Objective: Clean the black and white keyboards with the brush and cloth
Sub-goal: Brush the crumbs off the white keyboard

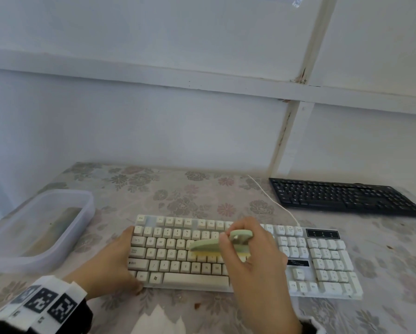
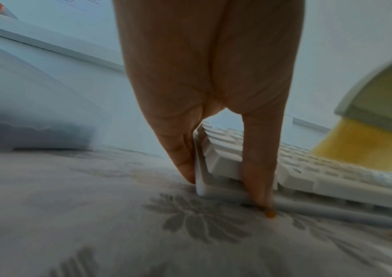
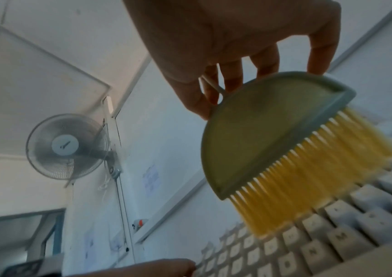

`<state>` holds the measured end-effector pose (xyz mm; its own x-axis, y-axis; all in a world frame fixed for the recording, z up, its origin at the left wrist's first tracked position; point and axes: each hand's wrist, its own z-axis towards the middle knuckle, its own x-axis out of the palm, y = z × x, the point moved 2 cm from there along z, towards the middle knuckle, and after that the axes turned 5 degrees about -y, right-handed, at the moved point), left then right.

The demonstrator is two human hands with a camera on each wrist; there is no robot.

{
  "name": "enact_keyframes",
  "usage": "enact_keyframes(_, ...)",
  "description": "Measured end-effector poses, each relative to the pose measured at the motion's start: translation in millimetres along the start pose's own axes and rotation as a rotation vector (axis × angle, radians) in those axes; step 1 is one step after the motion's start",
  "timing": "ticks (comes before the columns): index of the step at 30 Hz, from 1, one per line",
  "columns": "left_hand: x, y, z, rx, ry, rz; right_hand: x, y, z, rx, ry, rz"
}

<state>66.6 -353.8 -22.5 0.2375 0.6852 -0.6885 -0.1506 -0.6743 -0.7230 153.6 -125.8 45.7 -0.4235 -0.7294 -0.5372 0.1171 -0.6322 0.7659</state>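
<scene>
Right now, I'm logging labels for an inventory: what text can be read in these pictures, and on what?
"Esc": top-left key of the white keyboard.
"Q", "W", "E", "R", "B", "N", "M": its letter keys.
Black keyboard: legends too small to read.
Paper on the wall: blurred.
Wristband: coded squares, no words.

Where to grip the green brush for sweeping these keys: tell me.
Grip the brush by its curved green back, coming from above, opposite the yellow bristles, as the right hand does now. The domed top fits the fingers, and the bristles point down at the white keyboard.
</scene>
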Motion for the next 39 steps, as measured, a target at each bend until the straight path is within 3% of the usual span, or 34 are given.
enact_keyframes(3, -0.4, 0.9, 0.3, -0.002, 0.009, -0.004, 2.7, -1.5, -5.5, -0.016, 0.008, 0.138)
enact_keyframes(8, -0.8, 3.1, 0.5, 0.017, 0.01, -0.002, -7.0, -29.9, -6.2, 0.036, -0.037, -0.012)
enact_keyframes(11, -0.1, 1.6, 0.0, 0.012, 0.017, -0.016, -14.4, -25.2, -4.0, -0.025, -0.073, -0.067)
enact_keyframes(17, 0.4, 4.8, 0.5, -0.019, 0.019, 0.012, -4.9, -19.6, -9.0, -0.02, -0.01, 0.041)
enact_keyframes(21, -0.5, 5.5, 1.2, -0.033, 0.02, 0.024, -14.6, -34.2, -7.0, 0.033, -0.073, 0.002)
enact_keyframes(27, 0.0, 1.9, 0.4, -0.032, 0.021, 0.037, -15.9, -25.0, -7.9, -0.059, -0.075, 0.058)
enact_keyframes(35, -1.1, -2.0, -1.1, -0.05, 0.034, 0.041, -42.2, -42.5, 2.9, 0.009, -0.131, -0.054)
enact_keyframes(39, -1.2, -2.8, -1.9, -0.045, 0.032, 0.04, -39.1, -31.5, -1.1, 0.034, -0.038, 0.091)
